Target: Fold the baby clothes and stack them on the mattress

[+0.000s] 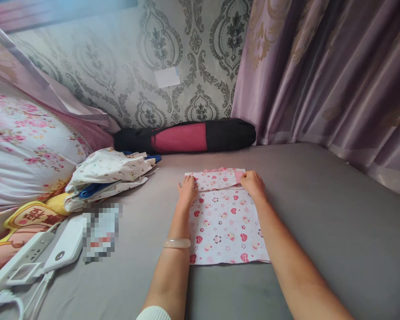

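Grey sheeting (326, 231) is bearing a heart-printed cloth (220, 222) in the head view. The right hand (254, 183) is pinching its pink far-right corner; the left hand (188, 189) is lying on the far-left one, its grip impossible to tell. A black-and-red roll (182, 137) is lying beyond, crumpled clothes (98, 171) leftward. Pixelation is obscuring an item (102, 233) beside a white device (67, 242); the left edge is cropping a power strip (30, 254).
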A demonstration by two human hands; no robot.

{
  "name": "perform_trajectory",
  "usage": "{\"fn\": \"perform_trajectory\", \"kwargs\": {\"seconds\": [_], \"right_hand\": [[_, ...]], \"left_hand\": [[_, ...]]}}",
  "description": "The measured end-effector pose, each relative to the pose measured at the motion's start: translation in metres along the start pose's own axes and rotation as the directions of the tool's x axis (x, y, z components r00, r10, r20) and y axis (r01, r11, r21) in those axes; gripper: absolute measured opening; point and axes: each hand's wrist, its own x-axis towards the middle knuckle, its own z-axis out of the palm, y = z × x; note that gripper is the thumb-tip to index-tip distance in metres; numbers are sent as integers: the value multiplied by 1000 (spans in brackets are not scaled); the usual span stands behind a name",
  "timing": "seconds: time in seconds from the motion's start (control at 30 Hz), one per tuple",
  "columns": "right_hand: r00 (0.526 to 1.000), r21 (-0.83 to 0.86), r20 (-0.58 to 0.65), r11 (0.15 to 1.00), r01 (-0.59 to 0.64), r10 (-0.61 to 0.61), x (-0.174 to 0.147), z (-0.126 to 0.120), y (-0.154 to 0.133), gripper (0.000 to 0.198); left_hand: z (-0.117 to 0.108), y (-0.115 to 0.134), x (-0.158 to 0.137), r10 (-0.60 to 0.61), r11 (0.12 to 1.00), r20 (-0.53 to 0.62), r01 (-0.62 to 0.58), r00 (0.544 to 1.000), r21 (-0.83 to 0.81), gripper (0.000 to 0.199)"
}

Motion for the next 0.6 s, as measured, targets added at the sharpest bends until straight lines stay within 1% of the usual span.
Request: {"fn": "perform_trajectory", "kwargs": {"seconds": [0.13, 0.23, 0.3, 0.37, 0.43, 0.5, 0.53, 0.6], "right_hand": [[1000, -31, 23, 999, -15, 16, -3, -2, -2, 30], [1000, -80, 9, 997, -5, 6, -6, -3, -4, 32], [998, -134, -50, 990, 34, -41, -9, 0, -8, 34], [981, -171, -117, 976, 134, -155, -12, 5, -14, 36], [934, -172, -115, 933, 316, -338, -16, 15, -22, 40], [854, -148, -34, 848, 509, -519, -21, 27, -31, 44], [816, -140, 12, 807, 574, -578, -23, 33, -35, 46], [767, -131, 106, 756, 642, -633, -29, 45, -40, 49]], "left_hand": [[0, 0, -1, 13, 1000, 2, -13, 1000, 8, 46], [2, 3, -1, 34, 999, -29, -32, 999, 42, 44], [6, 9, 0, 77, 995, -67, -72, 995, 75, 45], [11, 18, 0, 140, 986, -91, -130, 986, 105, 46], [16, 28, 1, 196, 976, -100, -183, 976, 121, 47], [23, 36, 0, 226, 969, -106, -212, 968, 129, 46], [26, 39, -1, 234, 967, -111, -219, 966, 131, 45], [31, 42, -2, 239, 966, -115, -223, 964, 132, 44]]}}
